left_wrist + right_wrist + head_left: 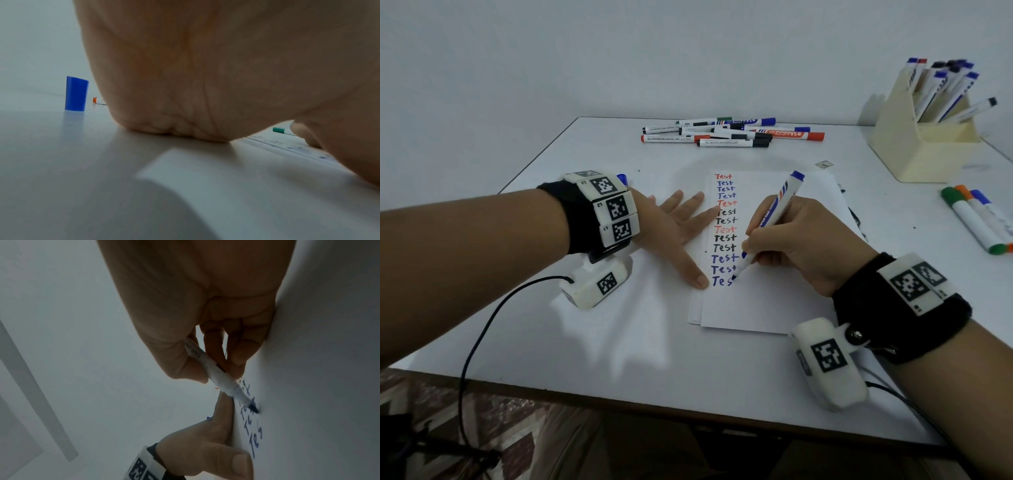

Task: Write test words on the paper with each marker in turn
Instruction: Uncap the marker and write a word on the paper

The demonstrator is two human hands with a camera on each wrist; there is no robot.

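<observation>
My right hand [784, 240] grips an uncapped blue marker [779, 209] in a writing hold, its tip [734, 277] on the white paper [774, 298]. The paper carries a column of "Test" words in red, blue and black; the lowest line reads "Tes" in blue [256, 443]. In the right wrist view the marker [222, 378] slants down to the sheet. My left hand [674, 226] lies flat with fingers spread, pressing the paper's left edge, thumb beside the lowest line. The marker's blue cap [76, 93] stands upright on the table behind my left wrist.
Several capped markers [729, 132] lie in a heap at the table's far edge. A cream holder [924, 137] with several markers stands at the far right. Green, orange and blue capped markers [979, 219] lie at the right edge. Cables trail off the front edge.
</observation>
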